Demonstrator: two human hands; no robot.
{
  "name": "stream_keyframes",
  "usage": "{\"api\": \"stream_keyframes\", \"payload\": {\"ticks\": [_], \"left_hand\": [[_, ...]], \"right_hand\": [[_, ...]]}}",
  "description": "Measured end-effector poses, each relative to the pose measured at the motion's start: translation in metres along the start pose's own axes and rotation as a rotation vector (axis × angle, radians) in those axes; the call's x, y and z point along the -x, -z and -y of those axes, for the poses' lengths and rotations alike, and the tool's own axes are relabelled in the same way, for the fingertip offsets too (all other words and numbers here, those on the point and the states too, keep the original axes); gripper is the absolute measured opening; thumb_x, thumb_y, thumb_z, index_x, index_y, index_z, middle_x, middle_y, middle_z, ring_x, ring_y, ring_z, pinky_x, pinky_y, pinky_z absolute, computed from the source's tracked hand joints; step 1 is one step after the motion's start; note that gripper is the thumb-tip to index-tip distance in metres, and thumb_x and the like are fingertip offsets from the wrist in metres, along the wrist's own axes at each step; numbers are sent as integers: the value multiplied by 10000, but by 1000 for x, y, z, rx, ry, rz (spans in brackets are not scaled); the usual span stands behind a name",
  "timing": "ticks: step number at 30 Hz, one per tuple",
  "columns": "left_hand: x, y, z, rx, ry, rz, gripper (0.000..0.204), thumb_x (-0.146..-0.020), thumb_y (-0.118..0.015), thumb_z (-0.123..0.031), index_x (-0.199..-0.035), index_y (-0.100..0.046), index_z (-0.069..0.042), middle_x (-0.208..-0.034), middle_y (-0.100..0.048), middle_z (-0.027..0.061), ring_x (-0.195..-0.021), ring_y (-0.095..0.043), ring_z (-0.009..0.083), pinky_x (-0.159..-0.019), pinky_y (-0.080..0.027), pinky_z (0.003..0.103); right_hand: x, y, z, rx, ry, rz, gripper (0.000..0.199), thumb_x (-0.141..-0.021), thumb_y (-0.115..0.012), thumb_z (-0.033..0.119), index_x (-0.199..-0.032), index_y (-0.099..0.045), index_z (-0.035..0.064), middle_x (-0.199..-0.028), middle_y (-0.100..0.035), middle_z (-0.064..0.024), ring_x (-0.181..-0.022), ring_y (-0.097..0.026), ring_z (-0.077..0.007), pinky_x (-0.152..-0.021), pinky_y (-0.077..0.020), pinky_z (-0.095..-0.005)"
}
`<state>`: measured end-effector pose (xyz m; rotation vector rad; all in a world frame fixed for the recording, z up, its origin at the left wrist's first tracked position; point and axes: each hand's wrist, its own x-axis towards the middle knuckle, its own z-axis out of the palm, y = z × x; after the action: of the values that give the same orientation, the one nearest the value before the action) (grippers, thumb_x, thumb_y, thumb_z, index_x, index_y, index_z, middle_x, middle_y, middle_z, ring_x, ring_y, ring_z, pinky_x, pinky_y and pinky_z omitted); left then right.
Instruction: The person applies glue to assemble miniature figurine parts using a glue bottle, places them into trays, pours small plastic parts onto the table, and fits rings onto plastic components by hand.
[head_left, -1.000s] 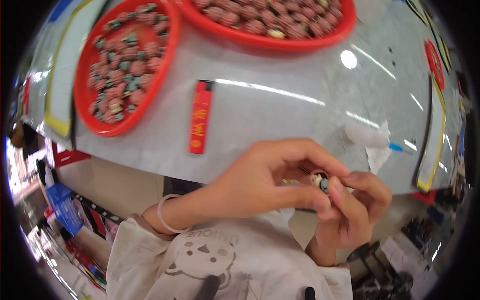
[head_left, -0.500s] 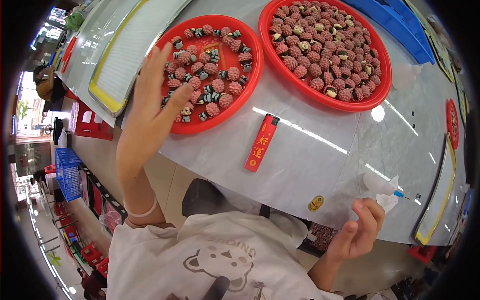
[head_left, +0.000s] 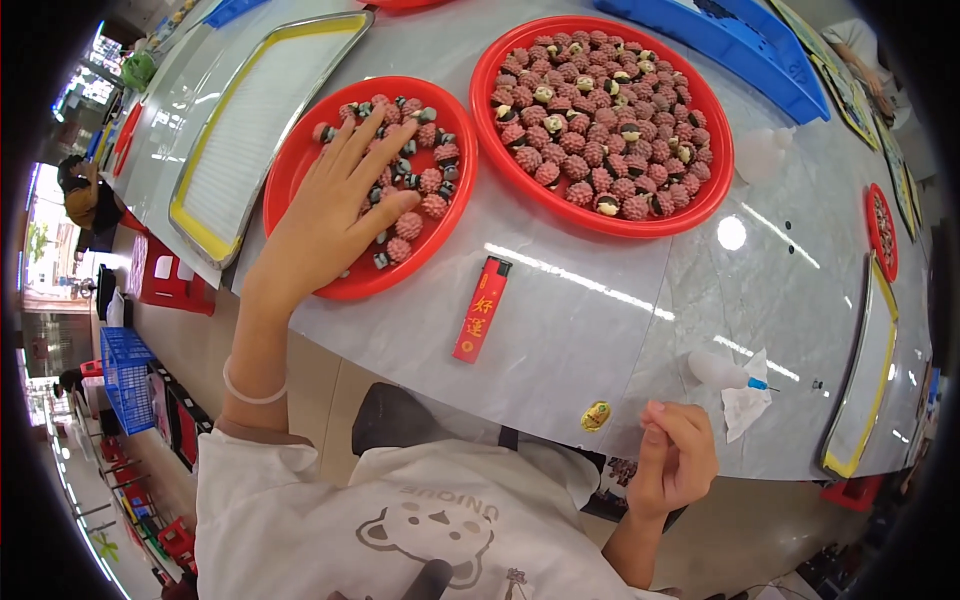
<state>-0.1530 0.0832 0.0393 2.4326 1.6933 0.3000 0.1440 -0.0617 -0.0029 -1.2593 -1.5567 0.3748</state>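
Observation:
My left hand (head_left: 325, 215) lies palm down with fingers spread over the smaller red round tray (head_left: 290, 185). Under and beside its fingers are small figurines (head_left: 408, 226) with knobbly pink tops and grey-green bodies; the palm hides part of the tray. My right hand (head_left: 678, 455) hovers by the table's front edge, thumb and forefinger pinched together. Whether anything tiny sits in that pinch cannot be made out. Near it are a white squeeze bottle (head_left: 715, 370) with a blue needle tip, a white tissue (head_left: 742, 408) and an oval gold sticker (head_left: 596, 416).
A larger red tray (head_left: 722, 150) full of pink knobbly pieces with dark and cream parts stands at right. A large red lighter (head_left: 482, 310) lies in front. Yellow-edged white trays (head_left: 190, 215), a blue bin (head_left: 735, 55) and another white bottle (head_left: 764, 155) surround them. A person sits far right.
My left hand has come down onto the figurines, which now lie closer together toward the tray's far and right side. My right fingers have closed into a pinch. The whole view has shifted.

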Motion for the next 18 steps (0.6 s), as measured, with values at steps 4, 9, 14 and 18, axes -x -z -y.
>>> {"api": "stream_keyframes", "payload": {"ticks": [4, 9, 14, 18], "left_hand": [[5, 26, -18, -70, 168, 135, 471, -835, -449, -347, -1255, -393, -140, -1347, -293, 120, -1132, -400, 322, -929, -328, 399], [-33, 63, -64, -161, 61, 95, 327, -841, -466, -230, -1124, -493, -69, -1075, -539, 115, -897, -541, 287, -764, -421, 379], [-123, 18, -94, 295, -707, 121, 191, -816, -513, -126, -992, -526, -55, -975, -550, 96, -908, -523, 231, -785, -408, 318], [-146, -20, -98, 216, -572, 151, 151, -764, -583, -114, -890, -533, -47, -918, -530, 91, -888, -515, 230, -762, -413, 336]], "right_hand": [[-1, 0, 1, -28, 8, -22, 171, -671, -580, -73, -832, -609, -24, -676, -568, -94, -533, -481, -174, -449, -347, -238], [-1, 4, -2, -1, 18, 41, 138, -735, -526, -87, -857, -577, -47, -680, -561, -119, -575, -516, -150, -492, -399, -211], [-2, 8, 4, 21, -7, 30, 131, -715, -538, -92, -825, -592, -45, -648, -561, -112, -543, -508, -138, -480, -387, -197], [1, 18, 4, 38, 1, 73, 220, -611, -574, -97, -812, -611, -17, -635, -579, -83, -505, -488, -169, -443, -351, -251]]}}
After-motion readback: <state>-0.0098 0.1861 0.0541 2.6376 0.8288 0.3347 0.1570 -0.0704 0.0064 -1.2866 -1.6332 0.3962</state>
